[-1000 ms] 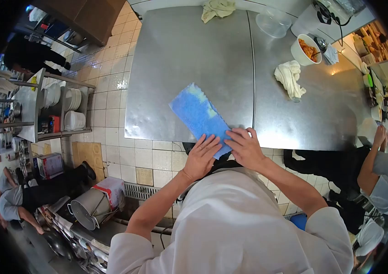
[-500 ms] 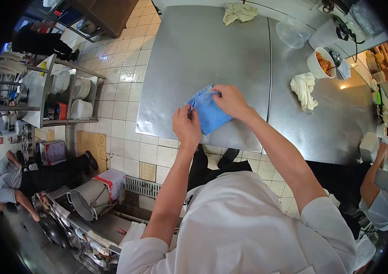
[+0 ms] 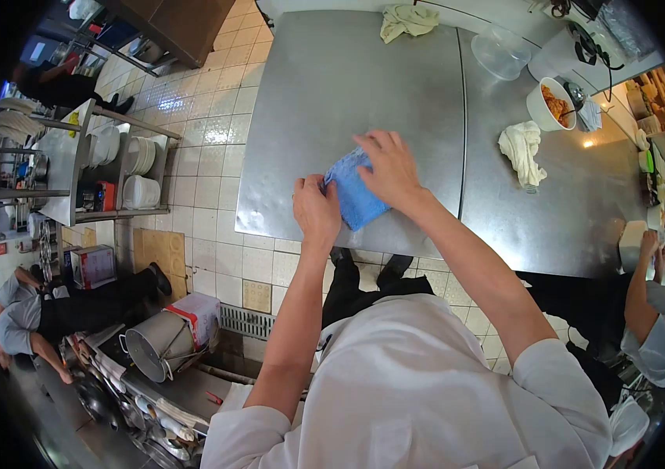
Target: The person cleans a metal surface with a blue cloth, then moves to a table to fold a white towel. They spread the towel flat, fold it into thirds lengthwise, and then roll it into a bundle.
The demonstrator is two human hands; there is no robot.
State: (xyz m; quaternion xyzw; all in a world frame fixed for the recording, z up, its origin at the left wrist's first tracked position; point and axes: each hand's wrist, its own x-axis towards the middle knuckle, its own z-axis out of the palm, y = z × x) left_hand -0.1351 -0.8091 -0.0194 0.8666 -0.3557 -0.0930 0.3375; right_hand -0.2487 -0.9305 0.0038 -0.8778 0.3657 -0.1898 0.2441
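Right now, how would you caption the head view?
Left hand and right hand touch a blue cloth on a metal table.

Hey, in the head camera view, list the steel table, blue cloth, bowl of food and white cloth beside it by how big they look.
1. Steel table
2. Blue cloth, though partly hidden
3. Bowl of food and white cloth: too close to rank
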